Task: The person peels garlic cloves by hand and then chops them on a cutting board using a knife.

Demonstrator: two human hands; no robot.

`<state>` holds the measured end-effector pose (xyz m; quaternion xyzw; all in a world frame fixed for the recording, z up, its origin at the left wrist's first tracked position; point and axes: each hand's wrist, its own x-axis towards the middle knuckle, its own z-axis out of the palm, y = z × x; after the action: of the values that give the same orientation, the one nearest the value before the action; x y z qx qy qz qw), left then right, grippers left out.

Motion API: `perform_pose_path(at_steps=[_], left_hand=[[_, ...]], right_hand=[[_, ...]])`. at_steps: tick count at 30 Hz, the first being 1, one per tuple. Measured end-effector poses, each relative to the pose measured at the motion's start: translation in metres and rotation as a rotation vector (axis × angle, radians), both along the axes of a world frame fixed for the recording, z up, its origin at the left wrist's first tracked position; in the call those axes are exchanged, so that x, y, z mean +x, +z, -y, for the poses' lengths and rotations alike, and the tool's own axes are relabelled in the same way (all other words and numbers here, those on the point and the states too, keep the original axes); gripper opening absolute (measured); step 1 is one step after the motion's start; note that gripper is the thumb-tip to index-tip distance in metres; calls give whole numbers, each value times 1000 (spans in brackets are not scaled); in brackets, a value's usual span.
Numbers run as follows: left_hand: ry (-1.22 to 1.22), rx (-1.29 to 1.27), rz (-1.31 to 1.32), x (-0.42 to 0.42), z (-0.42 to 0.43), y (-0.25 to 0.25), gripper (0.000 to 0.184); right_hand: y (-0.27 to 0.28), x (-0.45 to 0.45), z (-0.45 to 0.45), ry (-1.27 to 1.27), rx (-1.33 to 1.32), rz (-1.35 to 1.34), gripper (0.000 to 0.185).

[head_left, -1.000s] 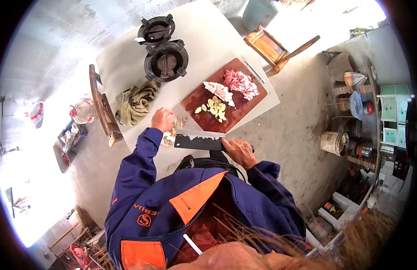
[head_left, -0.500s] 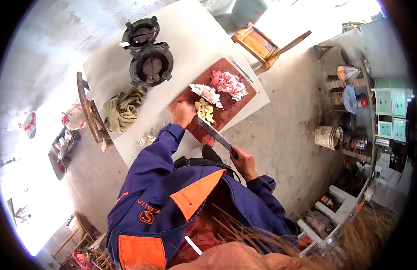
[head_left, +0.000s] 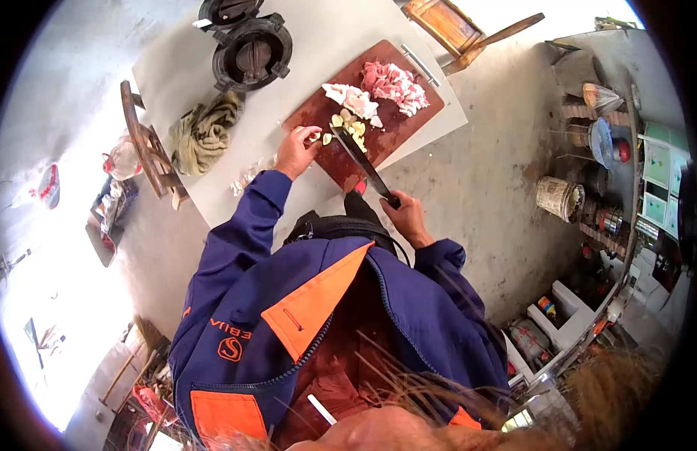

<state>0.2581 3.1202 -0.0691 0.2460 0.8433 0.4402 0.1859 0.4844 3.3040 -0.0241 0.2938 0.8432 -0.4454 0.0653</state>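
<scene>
My right hand (head_left: 406, 219) grips the dark handle of a long kitchen knife (head_left: 365, 163). The blade slants up and left, its tip at the pale yellow garlic pieces (head_left: 356, 134) on a reddish-brown cutting board (head_left: 339, 167). At the board's left edge, my left hand (head_left: 296, 152) pinches a small pale piece that looks like a garlic clove (head_left: 315, 136). Whitish fatty meat slices (head_left: 351, 98) lie just beyond the garlic. A heap of pink sliced meat (head_left: 397, 87) sits farther right on the board.
Garlic skins (head_left: 247, 179) and a crumpled olive cloth (head_left: 206, 134) lie on the pale table (head_left: 318, 45). Black round cookware (head_left: 252, 56) stands at the back. Wooden chairs are at the left (head_left: 149, 150) and far right (head_left: 448, 28). Shelves with pots line the right wall.
My left hand has drawn away leftward from the garlic, with a pale piece at its fingertips. The knife remains in my right hand, its blade over the garlic. The whole view has shifted.
</scene>
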Motion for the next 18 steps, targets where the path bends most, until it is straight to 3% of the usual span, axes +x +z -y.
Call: perform_pose_path(at_steps=[2,4,6,10,11,14,16,18], left_hand=[[-117,86,271,3,15,24,26],[-235,169,364,10,30,47,26],[-350,361,836,17,44,100,26],[-688,660,656,29,55,193,32],[-735,683,731,35,54,213,36],[-1027,486,669,47,60,208,33],[-942,494,584,55,76,197,33],[-749,512,677,57,95,192,33]], right_hand=[[-9,-5,2,26,-63,34,27],[-21,-5,10,-3,-136,46,28],[-24,-7,15,13,-137,-15,29],[-23,-14,25,26,-164,18,27],[-25,-13,30,32,-160,-2,27],[-5,-24,45,26,-182,-40,25],[2,-28,54,87,-98,-155,22],[12,-30,63,95,-139,-121,22]])
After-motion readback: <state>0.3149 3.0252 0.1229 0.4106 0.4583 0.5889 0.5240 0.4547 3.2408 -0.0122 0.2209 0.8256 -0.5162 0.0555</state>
